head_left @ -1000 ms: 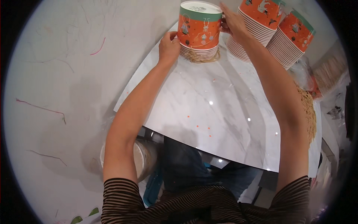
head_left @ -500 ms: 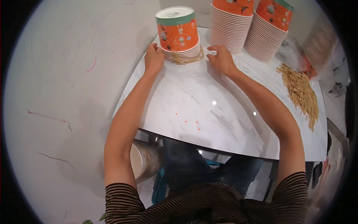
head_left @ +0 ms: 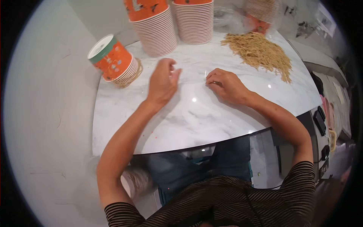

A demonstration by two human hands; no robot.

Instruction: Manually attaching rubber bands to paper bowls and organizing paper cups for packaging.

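My left hand (head_left: 162, 82) is over the white marbled table (head_left: 181, 125), fingers curled and thumb apart, with nothing visible in it. To its left a short stack of orange paper cups (head_left: 115, 60) stands upside down, its topmost cup showing a green band and white base. Thin tan bands (head_left: 130, 77) hang loosely around the rims at its lower end. My right hand (head_left: 228, 86) is low over the table's middle, its fingers drawn together against the thumb. Whatever lies between those fingertips, if anything, is hidden.
Two tall stacks of nested paper cups (head_left: 155, 34) (head_left: 193, 22) stand at the back. A heap of thin tan bands (head_left: 261, 53) lies at the back right. Behind it are crumpled clear plastic (head_left: 228, 17) and another cup stack (head_left: 262, 13). A wall (head_left: 49, 113) borders the left side.
Both hands have left the short cup stack and come toward me over the table. My right hand's fingers have closed. The view has turned rightward, shifting the scene left.
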